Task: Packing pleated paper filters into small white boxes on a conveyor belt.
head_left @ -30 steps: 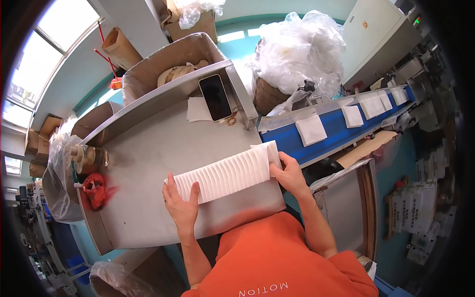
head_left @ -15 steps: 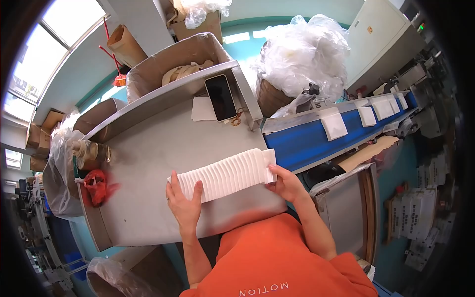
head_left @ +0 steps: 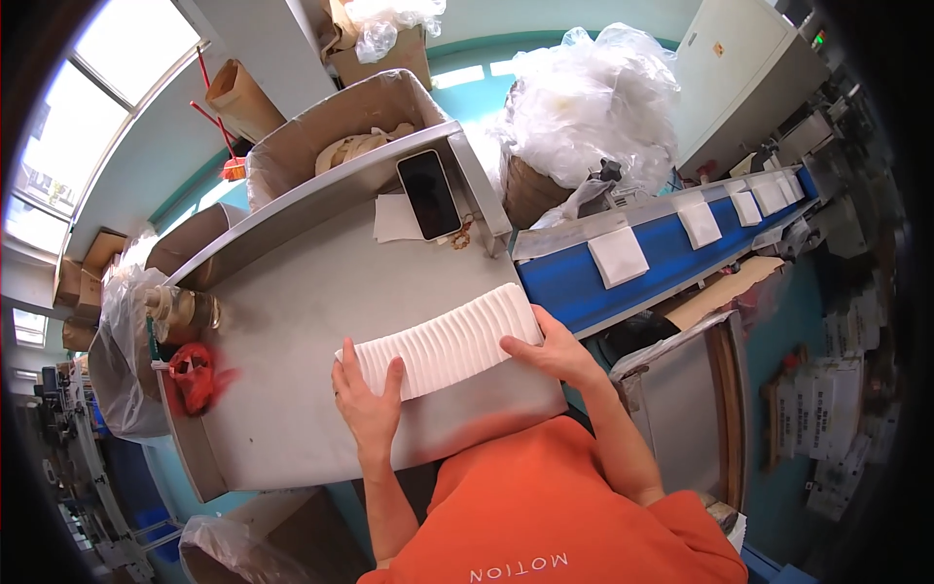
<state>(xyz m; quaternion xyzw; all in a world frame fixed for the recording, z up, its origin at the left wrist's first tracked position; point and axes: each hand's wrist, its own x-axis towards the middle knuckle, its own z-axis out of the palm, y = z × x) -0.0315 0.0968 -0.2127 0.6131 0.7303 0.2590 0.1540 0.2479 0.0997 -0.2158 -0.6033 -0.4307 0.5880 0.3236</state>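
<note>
A row of white folded pieces (head_left: pixel 452 341), soft like cloth or paper, stands packed face to face above the grey metal table, slanting up to the right. My left hand (head_left: pixel 372 404) grips its left end, thumb on the near side and fingers round the far corner. At the right end my right hand (head_left: pixel 556 352) presses in, its thumb along the near side and its fingers behind the end piece. More white folded pieces, the closest being a flat white square (head_left: pixel 618 257), lie spaced along a blue conveyor belt (head_left: pixel 569 294) to the right.
A phone (head_left: pixel 430 195) rests on white sheets at the table's (head_left: pixel 292 292) far right corner. A raised metal rim bounds the far side. On the left are a clear jar (head_left: pixel 185 307) and a red plastic bag (head_left: pixel 192 378). Behind stand a cardboard box (head_left: pixel 282 156) and bundled clear plastic (head_left: pixel 598 107).
The end piece that stuck out on the right now lies flush with the row. My right thumb has shifted left onto its side. Pieces on the belt have come closer to the table.
</note>
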